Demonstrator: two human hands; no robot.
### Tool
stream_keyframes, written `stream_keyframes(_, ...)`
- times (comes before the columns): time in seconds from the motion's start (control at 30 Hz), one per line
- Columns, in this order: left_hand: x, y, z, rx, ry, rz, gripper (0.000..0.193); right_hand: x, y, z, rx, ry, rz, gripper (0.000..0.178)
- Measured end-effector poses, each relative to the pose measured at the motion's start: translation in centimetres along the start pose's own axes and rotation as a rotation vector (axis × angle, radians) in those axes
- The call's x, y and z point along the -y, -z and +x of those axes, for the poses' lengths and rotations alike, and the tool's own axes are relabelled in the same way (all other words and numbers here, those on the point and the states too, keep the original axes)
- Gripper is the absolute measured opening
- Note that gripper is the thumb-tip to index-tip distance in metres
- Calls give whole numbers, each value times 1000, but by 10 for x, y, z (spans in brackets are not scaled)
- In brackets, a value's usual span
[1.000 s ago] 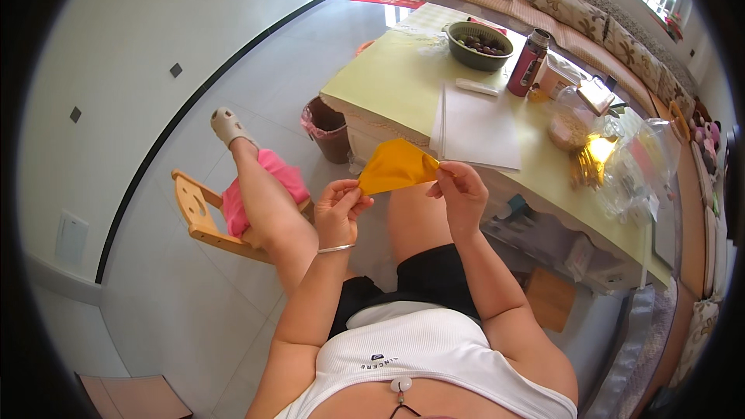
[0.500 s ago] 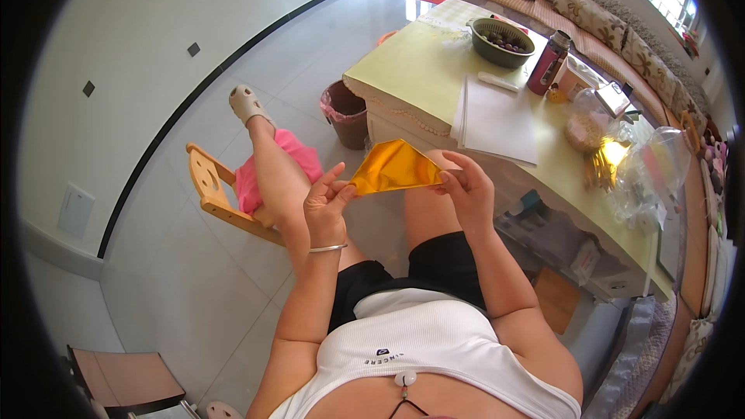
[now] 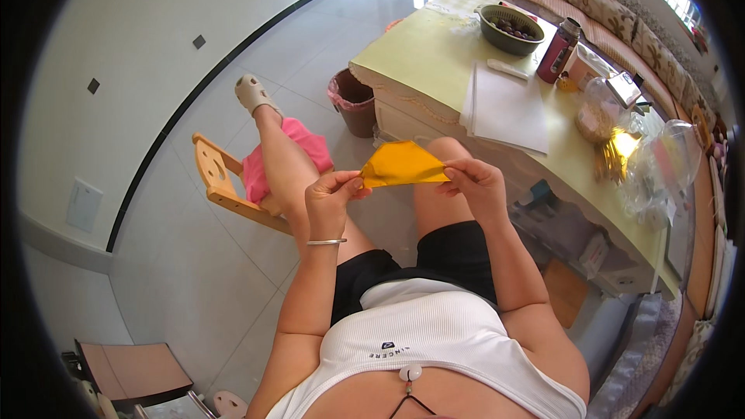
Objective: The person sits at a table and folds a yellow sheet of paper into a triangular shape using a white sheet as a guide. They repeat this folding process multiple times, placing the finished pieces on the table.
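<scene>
A folded sheet of shiny gold foil paper point(image 3: 403, 165) is stretched between my two hands above my lap. Its lower edge runs nearly straight, and the top is narrower with slanted sides. My left hand point(image 3: 332, 192), with a silver bangle at the wrist, pinches its left corner between thumb and fingers. At the right corner, my right hand point(image 3: 475, 181) pinches the foil the same way. More gold foil sheets point(image 3: 617, 151) lie on the table to the right, beside crumpled clear plastic bags point(image 3: 660, 178).
The pale yellow table point(image 3: 423, 50) bears white paper point(image 3: 508, 112), a green basket of round dark fruit point(image 3: 510, 31) and a maroon thermos point(image 3: 558, 50). A lined bin point(image 3: 355, 105) stands by its corner. My leg rests across a wooden chair point(image 3: 233, 194) with a pink cloth point(image 3: 287, 157).
My left fingers have closed in around the foil's corner, where some were spread before. The foil has flattened and looks duller. The view has shifted slightly.
</scene>
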State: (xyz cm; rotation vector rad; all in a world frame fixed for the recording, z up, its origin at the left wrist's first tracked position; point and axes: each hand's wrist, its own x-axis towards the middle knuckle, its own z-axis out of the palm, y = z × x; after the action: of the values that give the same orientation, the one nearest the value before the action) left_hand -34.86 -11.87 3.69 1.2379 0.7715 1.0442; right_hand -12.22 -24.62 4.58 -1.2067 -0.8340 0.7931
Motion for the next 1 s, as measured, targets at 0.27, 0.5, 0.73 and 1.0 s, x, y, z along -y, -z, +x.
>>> stream_keyframes(0.27,12,-12,5,21,96,-41,12,-4,8,-1,-82,108,-125,7)
stream_keyframes(0.5,23,-17,8,87,123,-23,10,2,23,-2,-63,62,-175,3)
stream_keyframes(0.73,33,-39,16,255,175,58,8,14,52,1,-112,-6,-75,5)
stream_keyframes(1.0,48,-118,16,433,282,45,8,2,116,-8,-352,18,279,16)
